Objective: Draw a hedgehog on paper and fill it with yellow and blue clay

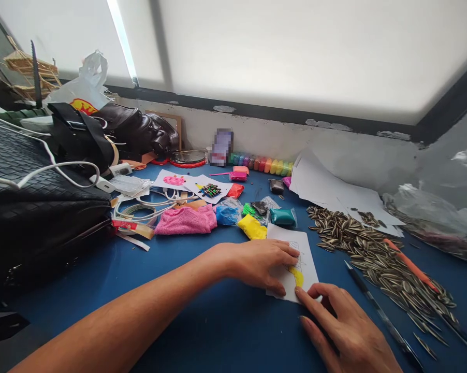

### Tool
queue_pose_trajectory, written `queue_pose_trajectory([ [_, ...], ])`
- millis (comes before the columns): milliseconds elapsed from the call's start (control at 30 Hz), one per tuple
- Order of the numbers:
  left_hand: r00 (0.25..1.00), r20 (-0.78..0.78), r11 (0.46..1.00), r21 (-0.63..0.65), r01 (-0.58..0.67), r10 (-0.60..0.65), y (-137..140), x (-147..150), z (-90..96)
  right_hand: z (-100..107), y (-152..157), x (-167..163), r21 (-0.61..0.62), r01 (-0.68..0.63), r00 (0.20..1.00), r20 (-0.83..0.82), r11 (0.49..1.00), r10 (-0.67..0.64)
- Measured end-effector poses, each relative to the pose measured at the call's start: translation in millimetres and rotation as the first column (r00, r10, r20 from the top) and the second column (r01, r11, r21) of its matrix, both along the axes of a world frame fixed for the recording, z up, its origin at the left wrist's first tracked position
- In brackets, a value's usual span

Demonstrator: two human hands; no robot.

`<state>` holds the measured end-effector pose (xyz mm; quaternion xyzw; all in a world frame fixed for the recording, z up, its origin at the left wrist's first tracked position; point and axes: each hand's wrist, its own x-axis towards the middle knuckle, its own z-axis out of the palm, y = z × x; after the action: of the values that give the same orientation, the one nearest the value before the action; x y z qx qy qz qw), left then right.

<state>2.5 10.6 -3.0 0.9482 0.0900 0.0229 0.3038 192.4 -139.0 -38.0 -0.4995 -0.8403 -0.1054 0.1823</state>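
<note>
Right hand (346,329): index fingertip at the lower end of the yellow clay (298,277), probably in contact; thumb parted from it, remaining fingers bent, nothing gripped. Left hand (259,261): palm down, fingers extended and slightly spread, nothing grasped, pressed flat over the left part of the paper (310,265). On the paper, between both hands: yellow clay as a short curved strip, beside a line drawing (294,245) partly covered by the left fingers.

Just behind the paper: yellow packet (252,227) and teal packet (283,217). Farther left: blue packet (228,213), then pink cloth (186,219). To the right: pen (381,308), lying at a slant beside a spread of sunflower seeds (346,230). Toward the wall: row of coloured jars (264,164) and upright phone (221,147), screen blurred. Beneath everything: blue table (218,321). At far left: black bag (43,207).
</note>
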Motion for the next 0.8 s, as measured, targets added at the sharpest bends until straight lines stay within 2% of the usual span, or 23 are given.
queue_pose_trajectory([
  [267, 1.000, -0.002, 1.000, 0.006, 0.012, -0.012, 1.3, -0.2, -2.4, 0.3, -0.4, 0.3, -0.016, -0.015, 1.000, -0.026, 1.000, 0.015],
  [533, 1.000, -0.001, 1.000, 0.015, 0.011, -0.011, 0.8, 0.2, -1.2, -3.0, -5.6, 2.6, 0.033, 0.060, 0.998, 0.010, 0.998, -0.061],
  [800, 1.000, -0.027, 1.000, 0.020, 0.007, -0.006, -0.4, 0.5, 2.3, -0.2, -2.0, 0.2, 0.043, -0.001, 0.998, 0.062, 0.999, -0.002],
])
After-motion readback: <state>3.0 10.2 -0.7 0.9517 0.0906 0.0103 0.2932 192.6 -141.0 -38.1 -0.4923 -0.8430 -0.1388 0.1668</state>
